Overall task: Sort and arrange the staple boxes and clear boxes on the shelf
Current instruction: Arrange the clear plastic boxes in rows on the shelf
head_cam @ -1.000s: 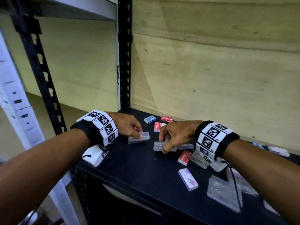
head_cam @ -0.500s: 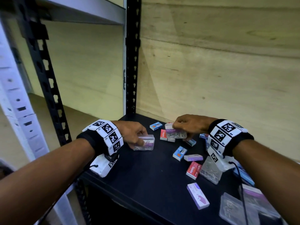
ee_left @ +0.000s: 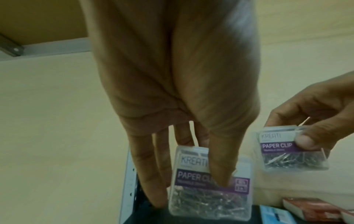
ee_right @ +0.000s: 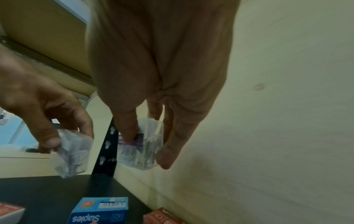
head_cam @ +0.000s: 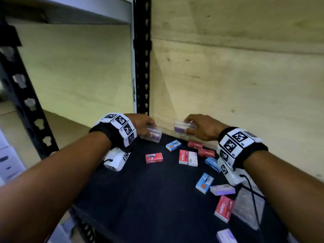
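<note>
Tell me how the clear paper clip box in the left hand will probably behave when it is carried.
The clear paper clip box looks like rigid plastic, so it should keep its shape under the left hand. The loose clips inside will probably shift and rattle when tilted. Its smooth walls may slip, as only fingertips pinch it.

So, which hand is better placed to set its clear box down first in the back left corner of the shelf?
Left, probably. The left hand holds its clear paper clip box low, just above the shelf near the corner post. The right hand holds the other clear box higher, near the back wall.
</note>
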### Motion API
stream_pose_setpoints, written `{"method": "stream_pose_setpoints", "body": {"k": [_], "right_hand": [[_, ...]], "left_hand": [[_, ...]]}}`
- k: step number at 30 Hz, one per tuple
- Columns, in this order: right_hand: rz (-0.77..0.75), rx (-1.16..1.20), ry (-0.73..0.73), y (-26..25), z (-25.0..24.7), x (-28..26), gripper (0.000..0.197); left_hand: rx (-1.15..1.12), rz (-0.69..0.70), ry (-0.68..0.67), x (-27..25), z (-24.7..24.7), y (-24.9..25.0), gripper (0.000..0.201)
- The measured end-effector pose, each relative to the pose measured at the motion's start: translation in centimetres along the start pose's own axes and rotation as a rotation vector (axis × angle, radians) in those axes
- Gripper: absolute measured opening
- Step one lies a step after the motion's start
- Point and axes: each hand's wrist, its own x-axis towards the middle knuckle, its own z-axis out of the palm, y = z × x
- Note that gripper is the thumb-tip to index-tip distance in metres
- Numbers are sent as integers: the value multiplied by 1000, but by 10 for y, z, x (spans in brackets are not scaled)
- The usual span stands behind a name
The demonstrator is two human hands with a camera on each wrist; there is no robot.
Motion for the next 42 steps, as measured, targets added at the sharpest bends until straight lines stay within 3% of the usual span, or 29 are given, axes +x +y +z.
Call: {"method": "stream_pose_setpoints", "body": {"k": [6,16,29,34,42], "right_hand": [[20,-14,-7,-1,20,32,41],[7,17,-43,-8,32,57,44],[13,-9,-79,-9,35,66,45],[12,-31,-85,-11,37,65,37],[-18,-116,-67,-15,38,61,40]], "left_hand": [[-31,-26,-7,33,27,-24,35],[54,-66,-7,66,16,-43,39],[-17,22,10,78,21,-52,36],[-9,41,62,79,23,-53,38],[17,67,135,77,24,-51,41]]}}
